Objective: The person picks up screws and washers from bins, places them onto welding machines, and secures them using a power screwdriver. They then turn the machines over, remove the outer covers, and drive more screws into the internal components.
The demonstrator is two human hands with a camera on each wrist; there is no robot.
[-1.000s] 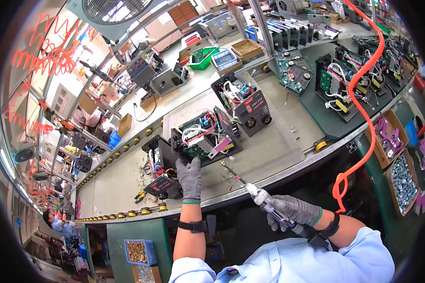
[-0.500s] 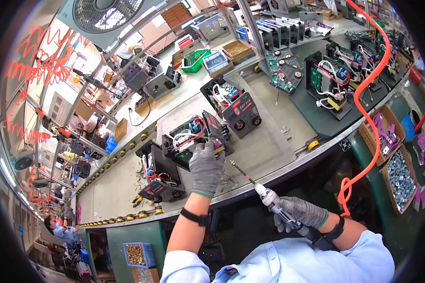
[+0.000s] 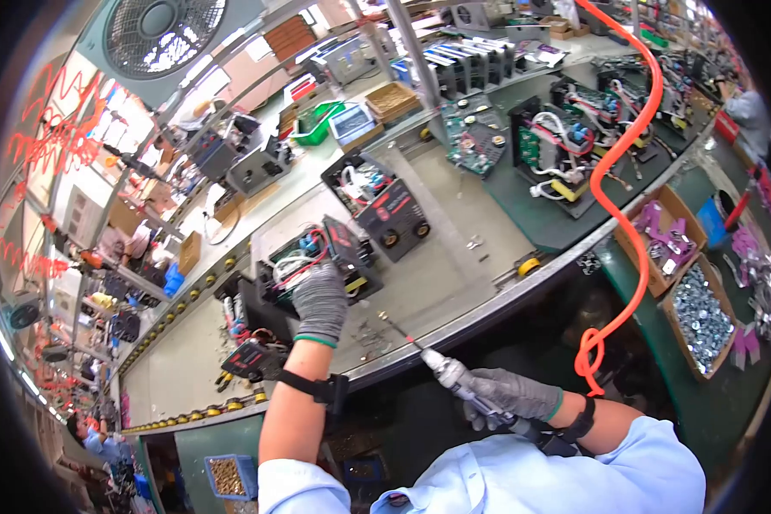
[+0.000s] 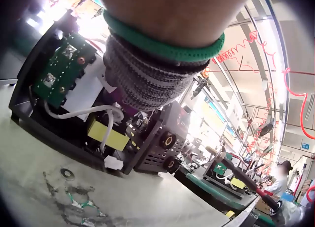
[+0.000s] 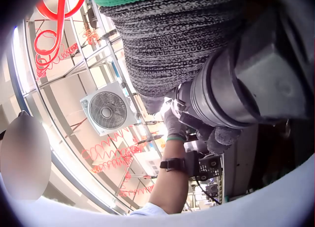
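My left hand (image 3: 321,300), in a grey knit glove with a green cuff, reaches over an open welding-machine unit (image 3: 344,244) on the bench. Its fingertips are hidden among the unit's parts, so I cannot tell what they grip. In the left wrist view the glove (image 4: 152,77) covers a purple piece (image 4: 118,100), near a green circuit board (image 4: 66,69) and a yellow-wrapped block (image 4: 107,134). Nearer my body, my right hand (image 3: 516,396) grips a power screwdriver (image 3: 447,370). Its long bit points up and left over the bench edge, apart from the unit.
A second open unit (image 3: 390,214) stands behind, and another (image 3: 253,360) sits at front left. Loose hardware (image 3: 373,343) lies near the bench edge. An orange air hose (image 3: 630,227) hangs at right beside boxes of purple brackets (image 3: 666,244) and metal fasteners (image 3: 701,317).
My left hand has left the front-left unit and moved right and away from me onto the middle unit. The right hand keeps its grip on the screwdriver. The head view has shifted right.
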